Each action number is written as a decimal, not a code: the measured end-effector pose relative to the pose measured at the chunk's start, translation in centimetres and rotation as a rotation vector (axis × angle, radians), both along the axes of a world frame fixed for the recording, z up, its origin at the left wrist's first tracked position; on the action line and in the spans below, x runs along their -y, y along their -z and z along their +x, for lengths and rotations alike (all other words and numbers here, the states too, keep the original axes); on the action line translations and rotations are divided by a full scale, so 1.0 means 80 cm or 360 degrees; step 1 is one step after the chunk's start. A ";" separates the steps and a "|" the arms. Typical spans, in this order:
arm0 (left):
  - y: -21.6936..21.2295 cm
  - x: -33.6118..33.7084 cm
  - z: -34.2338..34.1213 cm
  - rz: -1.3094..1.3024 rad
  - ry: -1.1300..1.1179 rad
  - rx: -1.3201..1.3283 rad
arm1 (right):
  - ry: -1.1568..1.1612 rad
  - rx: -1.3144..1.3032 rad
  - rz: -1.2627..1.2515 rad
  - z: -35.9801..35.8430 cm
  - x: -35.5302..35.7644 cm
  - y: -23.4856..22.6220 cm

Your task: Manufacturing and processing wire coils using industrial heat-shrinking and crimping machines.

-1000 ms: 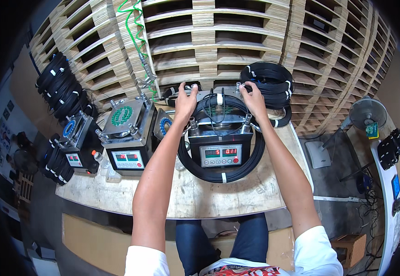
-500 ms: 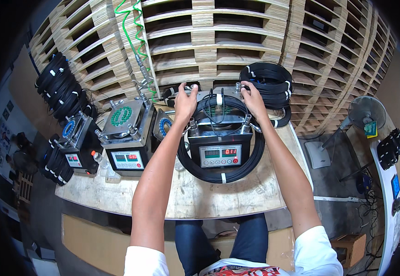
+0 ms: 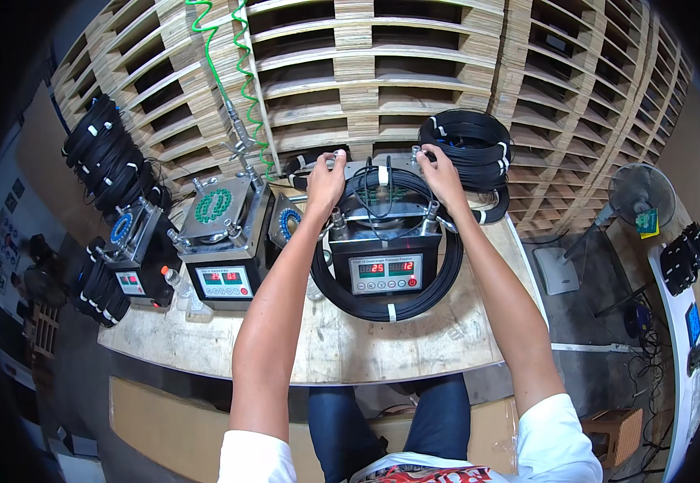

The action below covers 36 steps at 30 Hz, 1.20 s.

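Observation:
Both arms reach over the front polishing machine [image 3: 414, 244], a dark box with a metal top and a lit red-digit panel [image 3: 386, 275]. At its rear left corner, my left hand [image 3: 326, 181] closes its thumb and fingers on a metal clamp knob [image 3: 339, 154]. My right hand [image 3: 441, 175] pinches the matching knob [image 3: 417, 150] at the rear right corner. A coil of black cable [image 3: 426, 306], bound with white ties, drapes over the machine and hangs around its front. Two shorter metal posts stand at the near corners.
Left stand two similar machines, one with a ring of green connectors [image 3: 214, 207], another with blue ones [image 3: 121, 228]. Black cable coils [image 3: 466, 129] are stacked at right rear. A small bottle [image 3: 174, 279] sits between the left machines. Wooden pallets [image 3: 358, 105] rise behind; a fan [image 3: 642, 197] stands right.
My hands stay at the rear knobs, the right fingers shifting slightly. The panel digits have changed. The green coiled hose and its hanging metal air gun have swung to the left.

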<state>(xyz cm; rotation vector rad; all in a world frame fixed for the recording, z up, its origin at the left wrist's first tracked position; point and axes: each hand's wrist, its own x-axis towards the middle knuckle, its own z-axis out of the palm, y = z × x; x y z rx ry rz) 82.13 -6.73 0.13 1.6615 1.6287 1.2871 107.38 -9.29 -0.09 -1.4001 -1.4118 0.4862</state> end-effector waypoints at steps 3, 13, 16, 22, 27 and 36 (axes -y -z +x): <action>0.001 -0.002 0.002 0.0000 -0.0025 -0.0012 | -0.0003 -0.0038 -0.0010 0.003 -0.004 0.003; -0.004 0.003 0.001 -0.0019 0.0056 0.0034 | 0.0166 -0.0017 0.0020 0.002 0.003 -0.001; 0.003 -0.004 -0.002 -0.0005 0.0007 0.0016 | 0.0221 0.0071 0.0018 0.000 0.002 0.000; 0.012 -0.012 -0.002 -0.0023 -0.0051 -0.0048 | 0.0060 -0.0029 0.0004 0.006 -0.005 0.006; 0.004 -0.005 -0.001 -0.0038 -0.0041 -0.0046 | -0.0071 -0.0168 0.0088 0.006 -0.007 0.011; 0.005 -0.003 -0.005 0.0027 -0.0004 0.0094 | 0.0200 0.0049 -0.0007 -0.013 0.016 -0.015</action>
